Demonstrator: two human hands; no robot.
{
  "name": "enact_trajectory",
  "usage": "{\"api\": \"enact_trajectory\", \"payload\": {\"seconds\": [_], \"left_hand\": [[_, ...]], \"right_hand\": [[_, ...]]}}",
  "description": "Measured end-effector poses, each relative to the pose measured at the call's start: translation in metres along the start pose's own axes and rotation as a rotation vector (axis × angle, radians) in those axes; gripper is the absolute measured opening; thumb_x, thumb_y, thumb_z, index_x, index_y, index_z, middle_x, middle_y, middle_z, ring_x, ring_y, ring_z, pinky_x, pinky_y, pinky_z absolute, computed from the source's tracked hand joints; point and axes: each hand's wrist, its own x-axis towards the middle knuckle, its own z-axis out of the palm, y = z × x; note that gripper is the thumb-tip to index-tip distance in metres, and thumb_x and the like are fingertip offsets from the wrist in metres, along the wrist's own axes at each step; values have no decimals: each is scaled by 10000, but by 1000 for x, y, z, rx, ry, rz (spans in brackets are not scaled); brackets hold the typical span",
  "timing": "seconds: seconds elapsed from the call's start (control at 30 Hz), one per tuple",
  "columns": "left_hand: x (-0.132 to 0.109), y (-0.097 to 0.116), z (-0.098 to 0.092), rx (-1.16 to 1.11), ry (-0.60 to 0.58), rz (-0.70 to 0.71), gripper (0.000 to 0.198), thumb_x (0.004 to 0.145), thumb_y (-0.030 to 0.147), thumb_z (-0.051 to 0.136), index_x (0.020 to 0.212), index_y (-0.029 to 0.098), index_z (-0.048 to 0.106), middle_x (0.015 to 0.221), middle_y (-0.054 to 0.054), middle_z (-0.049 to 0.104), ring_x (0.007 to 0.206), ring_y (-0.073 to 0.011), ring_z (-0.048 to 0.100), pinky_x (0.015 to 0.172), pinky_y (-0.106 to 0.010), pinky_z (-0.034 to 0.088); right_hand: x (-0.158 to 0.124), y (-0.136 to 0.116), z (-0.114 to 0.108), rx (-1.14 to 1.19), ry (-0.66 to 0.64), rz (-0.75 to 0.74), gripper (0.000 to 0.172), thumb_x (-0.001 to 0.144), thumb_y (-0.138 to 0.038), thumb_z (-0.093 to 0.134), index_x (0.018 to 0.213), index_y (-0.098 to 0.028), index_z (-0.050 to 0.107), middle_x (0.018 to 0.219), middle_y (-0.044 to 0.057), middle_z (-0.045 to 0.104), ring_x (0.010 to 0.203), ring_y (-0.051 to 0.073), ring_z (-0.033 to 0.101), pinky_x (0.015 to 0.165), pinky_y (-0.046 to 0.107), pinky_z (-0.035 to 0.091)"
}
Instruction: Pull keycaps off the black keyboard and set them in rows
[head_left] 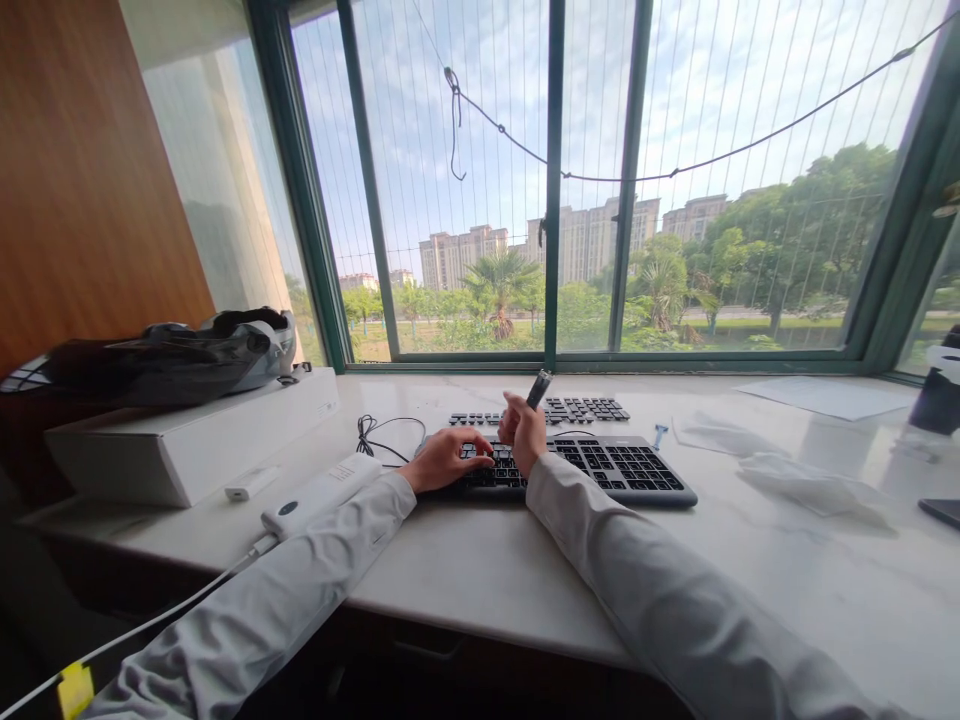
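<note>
Marble desk [465, 570]: left hand [448, 458] flat on keyboard [622, 468]; right hand [523, 432] clutches, seemingly, a pen [538, 388].

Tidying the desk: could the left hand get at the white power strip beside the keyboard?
Probably yes. The left hand rests on the near keyboard, and the power strip lies just left of it, with only a thin black cable nearby.

Bare white marble-look counter [465, 570] runs in front of the dark grey flat keyboard [622, 468] and widens to its right; the left hand [446, 460] and the right hand [525, 435], closed round a dark pen-shaped tool [538, 388], cover the keyboard's left end; a second black keyboard [577, 409] lies just behind; to the left a long white device [322, 495], a looped black cable [379, 432] and a flat white box [187, 445] crowd the way; crumpled clear plastic [810, 485] blocks the right.
</note>
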Motion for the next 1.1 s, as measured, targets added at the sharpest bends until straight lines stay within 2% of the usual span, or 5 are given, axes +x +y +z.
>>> {"api": "enact_trajectory", "payload": {"seconds": [0.1,0.23,0.4,0.63,1.1], "left_hand": [[0,1,-1,-8,54,-35,366,804,513,597,933,178,666,902,-26,682,605,-104,524,574,-231,414],[-1,-2,-2,-9,145,-49,360,801,487,603,942,157,644,866,-17,668,453,-51,394,488,-225,382],[-1,-8,-3,1,252,-57,272,746,390,672,857,152,599,798,13,639,474,-47,430,463,-190,370],[0,-10,-4,-14,279,-27,267,740,367,691,901,159,642,812,-16,685,700,-124,599,561,-186,430],[0,-11,-5,3,272,-20,234,760,384,679,851,168,678,848,-13,726,666,-125,607,545,-206,419]], "right_hand": [[11,-11,-15,-330,47,-169,428,777,-424,523,475,-237,283,370,-60,271,351,75,209,377,264,183],[10,-15,-35,-1151,-153,-459,352,772,-361,560,467,-196,500,442,23,506,444,128,446,484,264,301],[-2,-17,-36,-1782,-362,-383,249,796,-332,500,829,-212,715,750,95,697,713,228,646,656,300,424],[-6,-24,-26,-1919,-359,-302,369,875,-365,395,1018,-240,712,922,117,708,862,254,660,758,345,454],[-3,-21,-28,-1910,-259,-268,362,860,-360,393,909,-209,718,868,123,703,800,245,660,706,326,449]]}}
